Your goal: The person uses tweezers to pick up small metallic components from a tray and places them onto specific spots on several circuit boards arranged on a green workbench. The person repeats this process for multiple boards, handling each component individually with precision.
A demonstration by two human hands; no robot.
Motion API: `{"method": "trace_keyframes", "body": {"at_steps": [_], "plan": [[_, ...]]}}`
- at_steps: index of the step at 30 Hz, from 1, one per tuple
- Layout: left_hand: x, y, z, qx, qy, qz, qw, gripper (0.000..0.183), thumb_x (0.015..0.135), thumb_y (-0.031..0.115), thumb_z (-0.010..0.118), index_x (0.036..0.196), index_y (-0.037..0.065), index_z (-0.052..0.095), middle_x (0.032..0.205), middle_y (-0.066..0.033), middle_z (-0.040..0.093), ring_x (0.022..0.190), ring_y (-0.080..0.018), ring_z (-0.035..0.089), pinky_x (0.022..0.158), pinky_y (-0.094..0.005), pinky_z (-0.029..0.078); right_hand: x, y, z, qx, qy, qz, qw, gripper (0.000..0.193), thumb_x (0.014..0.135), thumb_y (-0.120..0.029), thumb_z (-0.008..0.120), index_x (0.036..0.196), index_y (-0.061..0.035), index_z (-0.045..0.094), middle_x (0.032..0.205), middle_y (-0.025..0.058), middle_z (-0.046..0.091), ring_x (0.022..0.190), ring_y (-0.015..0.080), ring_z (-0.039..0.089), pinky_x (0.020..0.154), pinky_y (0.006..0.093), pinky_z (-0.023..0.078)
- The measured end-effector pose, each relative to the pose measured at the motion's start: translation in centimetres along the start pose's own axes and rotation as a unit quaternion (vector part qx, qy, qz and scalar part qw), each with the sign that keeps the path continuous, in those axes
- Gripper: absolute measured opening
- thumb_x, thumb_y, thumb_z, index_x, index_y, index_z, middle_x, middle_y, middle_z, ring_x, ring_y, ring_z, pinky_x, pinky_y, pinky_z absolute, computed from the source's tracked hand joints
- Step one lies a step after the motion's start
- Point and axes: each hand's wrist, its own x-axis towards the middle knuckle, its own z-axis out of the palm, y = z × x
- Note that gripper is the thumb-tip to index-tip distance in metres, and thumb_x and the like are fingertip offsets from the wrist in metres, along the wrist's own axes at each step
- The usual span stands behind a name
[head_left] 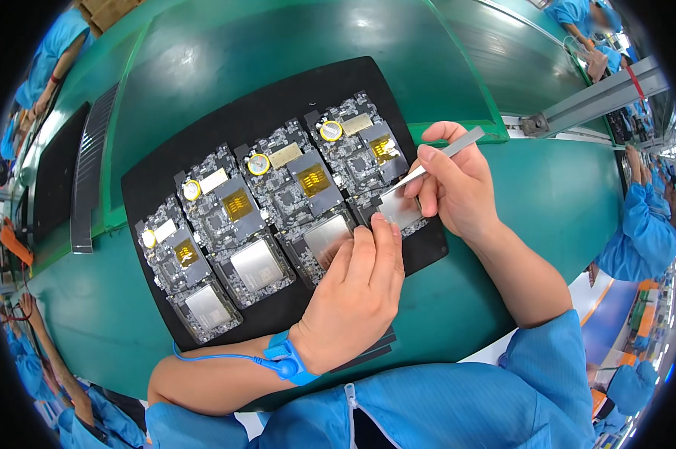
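Observation:
In my right hand [458,179] is a pair of metal tweezers [446,153], gripped between thumb and fingers. Their tips point down-left at the rightmost circuit board [358,161], near the upper edge of its silver metal cover. My left hand [357,288] reaches over that board's lower part, fingers stretched out and fingertips resting near the tweezer tips. Its thumb is hidden. Several similar boards stand in a slanted row on a black mat [278,101], each with a yellow-rimmed round part, an amber patch and a silver cover. My left hand partly hides the neighbouring board's silver cover [328,238].
The mat lies on a green work surface [532,194]. A blue wrist strap [289,359] with a cord circles my left wrist. A grey metal rail [600,97] crosses at the upper right. Black trays [95,161] lie at the left. People in blue work around the edges.

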Motion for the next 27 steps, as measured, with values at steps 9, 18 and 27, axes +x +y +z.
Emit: {"method": "trace_keyframes", "body": {"at_steps": [9,18,27], "plan": [[0.0,0.0,0.1,0.001,0.004,-0.004,1.0,0.054,0.072,0.021,0.066,0.114,-0.011,0.055,0.117,-0.0258,0.053,0.099,-0.0309,0.052,0.083,-0.0358,0.048,0.0,0.1,0.0,-0.011,-0.003,-0.005,1.0,0.023,0.092,-0.011,0.052,0.109,-0.002,0.038,0.064,0.0108,0.06,0.041,0.0103,0.054,0.04,0.0222,0.044],[0.2,0.0,0.6,-0.077,0.049,-0.05,0.995,0.047,0.069,0.014,0.067,0.11,-0.008,0.058,0.121,-0.0288,0.047,0.098,-0.0336,0.052,0.081,-0.0373,0.048,0.0,0.1,0.0,-0.01,0.003,-0.008,1.0,0.024,0.092,-0.01,0.053,0.108,-0.0012,0.038,0.062,0.0091,0.059,0.042,0.0103,0.055,0.039,0.0218,0.045],[1.3,-1.3,-0.5,-0.211,0.029,-0.069,0.975,0.044,0.062,0.012,0.071,0.101,-0.004,0.057,0.115,-0.0268,0.046,0.094,-0.0347,0.051,0.08,-0.0398,0.046,-0.7,-0.1,0.5,-0.105,-0.001,-0.058,0.993,0.022,0.091,-0.005,0.053,0.107,-0.0004,0.039,0.063,0.0059,0.059,0.045,0.0075,0.055,0.041,0.0212,0.044]]}}
